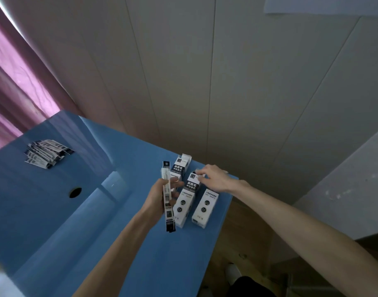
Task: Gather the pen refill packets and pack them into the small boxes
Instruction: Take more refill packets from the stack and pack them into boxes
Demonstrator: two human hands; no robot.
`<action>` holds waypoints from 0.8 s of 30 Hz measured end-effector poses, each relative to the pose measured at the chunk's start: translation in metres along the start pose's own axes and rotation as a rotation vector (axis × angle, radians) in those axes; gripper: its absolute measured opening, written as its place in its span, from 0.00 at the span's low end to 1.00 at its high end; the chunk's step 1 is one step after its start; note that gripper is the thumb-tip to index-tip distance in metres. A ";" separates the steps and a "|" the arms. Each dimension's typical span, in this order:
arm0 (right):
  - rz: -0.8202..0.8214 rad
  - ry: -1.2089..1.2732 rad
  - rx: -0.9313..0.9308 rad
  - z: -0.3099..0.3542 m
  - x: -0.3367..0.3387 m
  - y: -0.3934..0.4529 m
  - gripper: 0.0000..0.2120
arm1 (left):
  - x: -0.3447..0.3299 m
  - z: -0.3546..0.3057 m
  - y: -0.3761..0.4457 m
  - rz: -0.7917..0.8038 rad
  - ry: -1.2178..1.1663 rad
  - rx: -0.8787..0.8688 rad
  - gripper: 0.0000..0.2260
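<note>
My left hand [160, 195] grips a bundle of long pen refill packets [167, 202], held upright above the blue table [80, 221]. Three small white-and-black boxes lie near the table's right edge: a far box [180, 167] with its flap open, a middle box [187, 200] and a right box [205, 207]. My right hand [216, 179] reaches over the middle box and pinches its top flap at the far end. A loose pile of more refill packets [46, 153] lies at the far left of the table.
A round cable hole [75, 192] sits in the table left of my hands. A pink curtain [14, 86] hangs at the left, a panelled wall [205, 71] stands behind, and a grey surface [355, 189] is at the right. Wooden floor shows past the table's right edge.
</note>
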State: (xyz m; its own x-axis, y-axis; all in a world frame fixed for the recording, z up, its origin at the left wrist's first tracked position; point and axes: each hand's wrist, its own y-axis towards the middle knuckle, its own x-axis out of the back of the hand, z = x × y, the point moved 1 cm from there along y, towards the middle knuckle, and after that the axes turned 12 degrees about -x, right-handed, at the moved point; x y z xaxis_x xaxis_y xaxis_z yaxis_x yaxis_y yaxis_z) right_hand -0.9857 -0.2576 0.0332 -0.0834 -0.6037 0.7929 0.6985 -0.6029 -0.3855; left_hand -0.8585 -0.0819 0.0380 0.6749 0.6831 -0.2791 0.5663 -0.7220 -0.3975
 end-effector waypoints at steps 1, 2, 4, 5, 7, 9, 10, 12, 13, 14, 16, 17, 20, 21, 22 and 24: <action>-0.007 -0.021 0.000 -0.001 -0.001 0.001 0.18 | 0.003 -0.002 0.003 -0.004 -0.032 0.012 0.14; -0.028 -0.015 -0.003 -0.002 -0.003 0.002 0.18 | 0.005 -0.003 0.006 0.001 -0.042 0.012 0.15; -0.126 0.072 0.007 -0.004 -0.007 -0.003 0.17 | 0.006 -0.005 0.011 0.015 -0.071 -0.014 0.14; -0.181 0.149 0.018 -0.003 -0.009 -0.008 0.16 | 0.006 -0.006 0.013 0.025 -0.109 -0.031 0.14; -0.178 0.343 0.005 0.002 -0.019 -0.024 0.14 | 0.004 -0.007 0.016 0.035 -0.211 -0.060 0.12; -0.057 0.461 0.000 0.009 -0.030 -0.045 0.17 | 0.001 -0.008 0.018 0.033 -0.307 -0.086 0.12; -0.008 0.478 0.009 0.013 -0.036 -0.054 0.18 | -0.001 -0.008 0.020 0.039 -0.337 -0.099 0.12; 0.014 0.528 0.020 0.018 -0.045 -0.063 0.19 | -0.007 -0.007 0.022 0.051 -0.378 -0.113 0.13; 0.001 0.582 0.007 0.019 -0.048 -0.064 0.18 | -0.010 -0.007 0.022 0.054 -0.399 -0.113 0.14; -0.009 0.643 -0.017 0.019 -0.050 -0.064 0.16 | -0.012 -0.007 0.022 0.054 -0.417 -0.112 0.14; 0.004 0.779 -0.081 0.018 -0.050 -0.063 0.14 | -0.016 -0.008 0.021 0.056 -0.438 -0.113 0.15; 0.026 0.839 -0.110 0.018 -0.049 -0.063 0.13 | -0.017 -0.009 0.020 0.058 -0.435 -0.113 0.15; 0.082 0.925 -0.137 0.015 -0.046 -0.064 0.10 | -0.019 -0.012 0.015 0.077 -0.394 -0.109 0.15; 0.100 0.956 -0.144 0.014 -0.046 -0.064 0.09 | -0.019 -0.014 0.014 0.084 -0.375 -0.107 0.14; 0.106 0.982 -0.158 0.013 -0.044 -0.065 0.08 | -0.018 -0.015 0.013 0.092 -0.351 -0.099 0.13; 0.081 0.998 -0.186 0.008 -0.039 -0.064 0.07 | -0.015 -0.016 0.011 0.103 -0.298 -0.084 0.12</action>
State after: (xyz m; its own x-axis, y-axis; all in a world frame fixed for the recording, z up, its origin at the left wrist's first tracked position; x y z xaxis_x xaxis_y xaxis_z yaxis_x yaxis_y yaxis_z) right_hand -1.0215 -0.1911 0.0310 -0.6554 -0.7543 0.0380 0.6137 -0.5612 -0.5553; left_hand -0.8548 -0.1023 0.0514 0.5697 0.5990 -0.5627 0.5474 -0.7873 -0.2838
